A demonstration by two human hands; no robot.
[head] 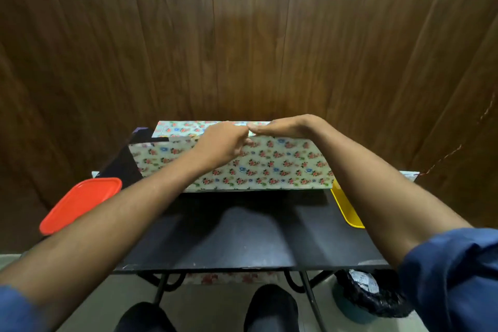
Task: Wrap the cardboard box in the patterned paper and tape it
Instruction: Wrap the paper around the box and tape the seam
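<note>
Head cam | black table (242,237), wood-panel wall (242,35) behind | L hand (221,147) fingers pinch patterned paper (269,167) | R hand (283,128) flat

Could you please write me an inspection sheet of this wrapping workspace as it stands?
Surface: black table on a metal frame; near part bare.
Job's things: patterned paper covers the near side and top of the box; a dark end shows at left. No tape seen.
Clutter: red lid at the left edge; yellow tray at the right edge.
Grips: left hand pinches the paper at the top edge; right hand lies beside it on top, fingers fairly straight.
Cables: nothing seen.
Surroundings: wood-panel wall behind; black bag on the floor at right.
</note>
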